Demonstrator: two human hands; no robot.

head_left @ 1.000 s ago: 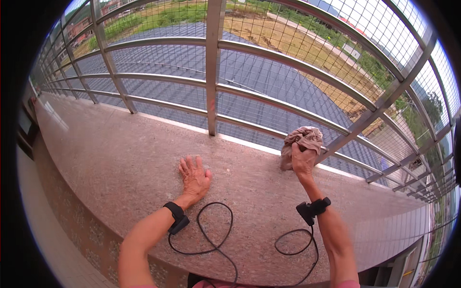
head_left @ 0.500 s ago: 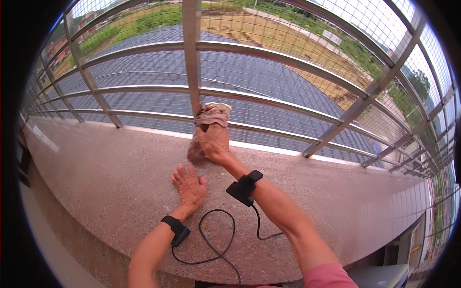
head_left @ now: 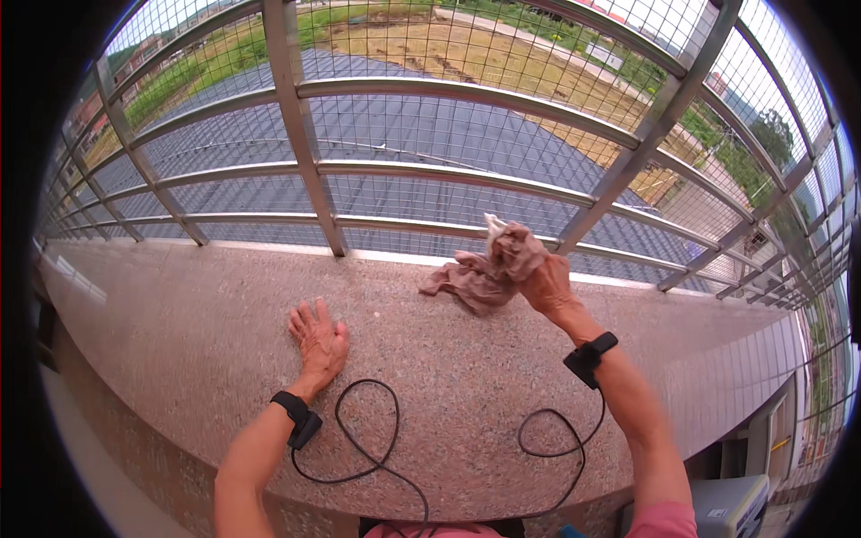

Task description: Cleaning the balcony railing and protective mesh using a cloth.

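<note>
A crumpled brownish-pink rag (head_left: 484,276) hangs from my right hand (head_left: 549,289), whose fingers are closed on it. The hand is above the far edge of the speckled granite ledge (head_left: 430,386), close to a slanting metal post (head_left: 619,175) of the railing. One whitish corner of the rag sticks up, and a loose fold trails to the left. My left hand (head_left: 318,343) rests palm down on the ledge with its fingers spread, holding nothing. Each wrist wears a black strap with a small box, and a black cable (head_left: 395,408) runs from it across the stone.
A metal railing (head_left: 448,170) with wire mesh stands along the ledge's far edge. Beyond it lie a dark ribbed roof (head_left: 395,130) and grassy ground. At the lower right, beside the ledge, is a grey box-like object (head_left: 717,502).
My right hand has left the upright post and moved right along the railing with the rag, which now hangs looser. My left hand stays flat on the ledge. The view has shifted.
</note>
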